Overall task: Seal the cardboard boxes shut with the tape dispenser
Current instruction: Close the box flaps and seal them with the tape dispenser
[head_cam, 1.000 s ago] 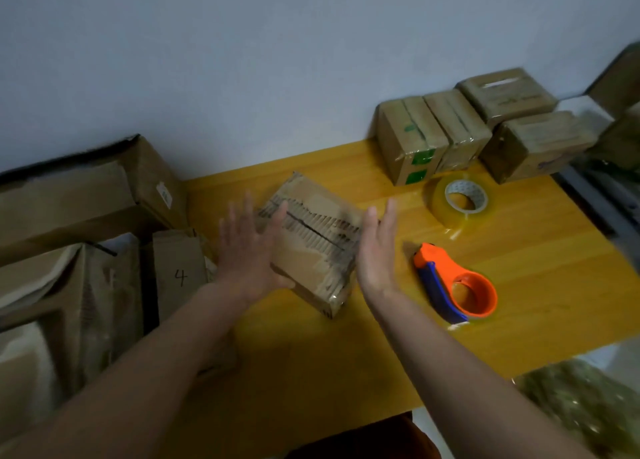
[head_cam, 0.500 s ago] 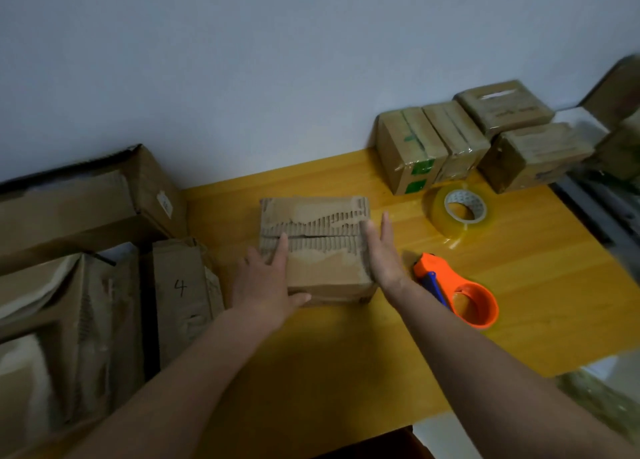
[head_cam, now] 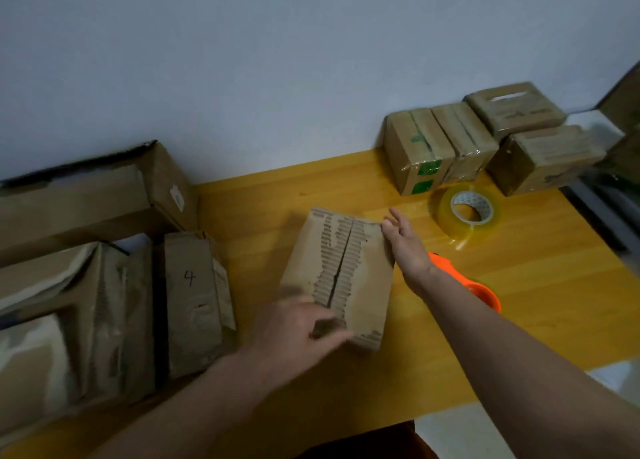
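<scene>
Turned a quarter since half a second ago: cardboard box (head_cam: 341, 278) on the yellow table (head_cam: 540, 306), seam now running away from the body. Left hand (head_cam: 294, 330), blurred, gripping its near corner, thumb along the near end. Right hand (head_cam: 408, 247) open, fingers straight against the far right edge. Just right of that wrist, nearest the right hand, orange tape dispenser (head_cam: 474, 285), mostly hidden by the forearm. Beyond, clear tape roll (head_cam: 467, 212).
</scene>
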{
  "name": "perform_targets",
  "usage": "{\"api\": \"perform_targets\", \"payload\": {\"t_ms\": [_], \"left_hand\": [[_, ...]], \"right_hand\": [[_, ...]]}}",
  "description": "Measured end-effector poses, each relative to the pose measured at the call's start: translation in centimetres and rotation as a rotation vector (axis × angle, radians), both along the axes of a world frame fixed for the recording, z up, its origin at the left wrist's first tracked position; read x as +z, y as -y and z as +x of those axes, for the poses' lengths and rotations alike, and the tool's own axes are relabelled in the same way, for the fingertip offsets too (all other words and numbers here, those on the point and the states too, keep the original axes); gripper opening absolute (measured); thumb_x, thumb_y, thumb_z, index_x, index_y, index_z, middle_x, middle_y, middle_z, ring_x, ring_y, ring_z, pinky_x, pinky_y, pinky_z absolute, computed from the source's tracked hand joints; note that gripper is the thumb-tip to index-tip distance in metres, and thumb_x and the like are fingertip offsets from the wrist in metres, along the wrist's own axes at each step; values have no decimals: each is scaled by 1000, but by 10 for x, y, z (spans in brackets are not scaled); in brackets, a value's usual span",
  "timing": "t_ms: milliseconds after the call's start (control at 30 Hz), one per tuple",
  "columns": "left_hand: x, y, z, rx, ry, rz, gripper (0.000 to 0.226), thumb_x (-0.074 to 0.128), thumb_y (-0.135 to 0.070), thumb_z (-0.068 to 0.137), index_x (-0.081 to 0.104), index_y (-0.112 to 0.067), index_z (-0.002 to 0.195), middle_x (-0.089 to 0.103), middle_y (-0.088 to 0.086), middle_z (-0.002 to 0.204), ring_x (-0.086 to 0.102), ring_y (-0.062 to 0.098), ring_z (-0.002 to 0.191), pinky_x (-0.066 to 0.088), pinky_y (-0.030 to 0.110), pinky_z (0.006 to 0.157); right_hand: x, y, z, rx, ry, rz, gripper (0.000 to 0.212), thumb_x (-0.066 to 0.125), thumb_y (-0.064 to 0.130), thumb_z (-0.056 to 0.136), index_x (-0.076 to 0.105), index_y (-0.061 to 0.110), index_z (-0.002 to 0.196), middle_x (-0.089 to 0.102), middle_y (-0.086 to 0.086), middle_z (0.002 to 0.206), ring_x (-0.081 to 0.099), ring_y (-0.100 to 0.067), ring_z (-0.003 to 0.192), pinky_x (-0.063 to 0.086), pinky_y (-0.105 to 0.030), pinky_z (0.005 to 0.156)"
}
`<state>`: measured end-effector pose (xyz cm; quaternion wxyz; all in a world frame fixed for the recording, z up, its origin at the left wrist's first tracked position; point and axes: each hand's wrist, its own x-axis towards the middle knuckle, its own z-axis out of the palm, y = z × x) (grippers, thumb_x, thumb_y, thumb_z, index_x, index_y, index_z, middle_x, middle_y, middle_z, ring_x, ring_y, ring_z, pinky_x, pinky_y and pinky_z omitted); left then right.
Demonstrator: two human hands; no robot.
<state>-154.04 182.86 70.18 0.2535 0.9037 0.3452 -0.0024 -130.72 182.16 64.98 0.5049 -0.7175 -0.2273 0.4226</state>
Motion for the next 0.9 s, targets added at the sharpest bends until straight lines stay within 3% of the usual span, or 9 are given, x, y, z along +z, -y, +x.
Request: {"api": "perform_targets", "payload": {"t_ms": [67,133,200,267,467,567,667,767,900], "left_hand": [[4,-30,3,115,117,144,54,46,-66,82,56,-34,124,52,-9,113,45,-4,95,42,16,76],[-2,-63,16,208,150,165,66,57,-52,87,34,-33,145,35,-3,144,33,12,128,37,32,97],[-11,-84,37,255,144,-56,82,59,-47,89,8,-35,153,7,-10,160,9,12,145,23,41,111],[-25,-95,56,302,164,-268,85,56,-43,93,-2,-29,154,-3,-9,161,1,12,147,13,39,116],[-45,-103,61,447,318,-456,71,51,-27,99,7,-35,153,11,-9,161,14,13,146,17,37,117],[-46,-83,63,455,338,-401,70,47,-27,100,1,-27,154,-5,-12,161,3,8,146,8,25,111],[-49,-62,62,584,310,-353,74,42,-39,100,-6,-22,154,-12,-8,161,-2,10,147,6,27,112],[-48,-61,63,663,324,-418,72,39,-41,101,-6,-24,154,4,-3,162,9,17,147,12,36,118],[-47,-63,75,789,481,-530,65,42,-36,100,6,-33,154,31,0,154,36,23,137,34,49,111]], "right_hand": [[3,0,-2,-61,13,-62,61,42,35,101,14,16,152,20,-5,158,24,-21,143,24,-38,116],[6,3,-14,-136,107,-61,63,39,38,101,12,14,153,18,-5,159,21,-21,144,20,-39,118],[6,4,-27,-131,183,-55,58,36,36,102,16,13,152,23,-7,157,24,-22,143,20,-36,117],[4,3,-34,-76,212,-84,52,30,33,104,22,12,150,31,-10,153,30,-23,140,24,-35,115],[0,-10,-26,-3,240,-123,50,22,29,105,23,8,150,28,-10,155,26,-23,142,19,-28,113],[4,-23,-10,83,319,-208,51,26,28,105,18,9,152,22,-11,157,22,-24,144,17,-26,112],[4,-14,-13,243,579,-198,61,35,33,102,6,18,154,4,-9,161,7,-22,147,11,-31,116],[2,-7,-16,417,700,-165,61,37,41,100,11,26,153,-11,-5,160,0,-19,147,11,-29,115],[7,-21,1,448,618,-109,55,38,26,103,16,18,153,-8,-5,161,-1,-16,148,4,-17,111]]}}
